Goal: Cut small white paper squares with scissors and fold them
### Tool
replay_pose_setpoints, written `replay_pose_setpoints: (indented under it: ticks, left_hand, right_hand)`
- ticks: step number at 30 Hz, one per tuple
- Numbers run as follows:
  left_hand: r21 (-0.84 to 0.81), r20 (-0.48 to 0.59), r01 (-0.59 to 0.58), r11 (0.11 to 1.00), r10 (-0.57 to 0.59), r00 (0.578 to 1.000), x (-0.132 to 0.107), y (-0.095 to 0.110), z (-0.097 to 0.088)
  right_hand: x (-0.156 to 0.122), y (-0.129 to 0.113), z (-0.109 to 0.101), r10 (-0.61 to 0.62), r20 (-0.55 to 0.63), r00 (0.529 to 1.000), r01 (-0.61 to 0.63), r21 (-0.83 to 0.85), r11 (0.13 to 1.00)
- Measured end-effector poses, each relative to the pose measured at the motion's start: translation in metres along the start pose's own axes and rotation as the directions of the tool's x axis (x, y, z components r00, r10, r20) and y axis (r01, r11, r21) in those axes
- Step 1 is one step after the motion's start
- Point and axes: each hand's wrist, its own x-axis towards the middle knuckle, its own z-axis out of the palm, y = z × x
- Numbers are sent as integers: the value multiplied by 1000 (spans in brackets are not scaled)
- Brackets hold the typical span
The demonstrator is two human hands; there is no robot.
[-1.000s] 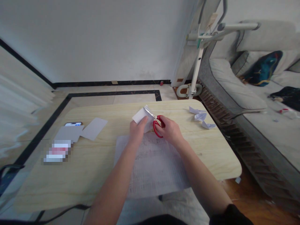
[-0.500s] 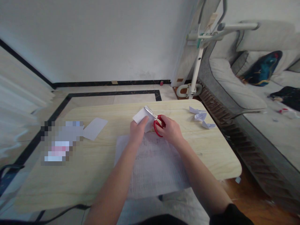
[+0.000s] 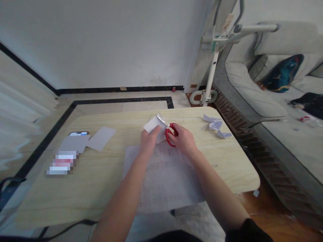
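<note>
My left hand pinches a small folded white paper and holds it up above the wooden table. My right hand grips red-handled scissors, fingers through the loops. The steel blades point up and left and meet the paper's right edge. Both hands hover over a large printed sheet that lies across the table's near edge.
White paper scraps lie at the table's far right. At the left are two paper cards, a phone and a blurred item. A grey sofa and a white stand are to the right.
The scissors and paper have shifted very slightly; the hands stay in nearly the same place.
</note>
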Motion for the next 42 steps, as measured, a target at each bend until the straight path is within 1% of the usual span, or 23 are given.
replay_pose_setpoints:
  ticks: [7, 12, 16, 19, 24, 28, 31, 35, 40, 42]
  left_hand:
    - [-38, -3, 8, 999, -9, 1000, 1, -2, -1]
    - [-69, -3, 58, 996, -58, 998, 2, -1, -1]
    - [-137, -30, 77, 988, -82, 996, 3, -1, 0]
    - [-127, -38, 88, 988, -94, 995, 3, 0, 1]
    - [-73, -55, 86, 994, -90, 994, 2, 1, 0]
    - [-14, -62, 31, 999, -32, 998, 1, 1, -2]
    - [57, -77, -18, 998, 23, 997, 1, 2, -3]
    - [91, -90, -49, 995, 57, 994, 0, 4, -3]
    - [74, -63, -34, 997, 38, 997, -2, 6, -2]
    - [56, -57, -24, 998, 27, 998, -2, 6, -1]
  right_hand:
    - [0, -1, -1, 6, 9, 1000, -6, 24, 1000]
    - [3, -1, -4, 62, -4, 998, -62, 72, 995]
    - [4, 2, -4, 102, -14, 995, -99, 145, 984]
    - [5, 5, -2, 120, -30, 992, -110, 233, 966]
    - [9, 11, 4, 167, -14, 986, -146, 415, 898]
    - [12, 14, 7, 208, 65, 976, -204, 607, 768]
    - [14, 15, 7, 232, 117, 966, -249, 676, 694]
    - [14, 16, 7, 250, 134, 959, -273, 682, 678]
    - [13, 15, 7, 258, 186, 948, -314, 686, 656]
    - [13, 15, 7, 263, 169, 950, -305, 690, 656]
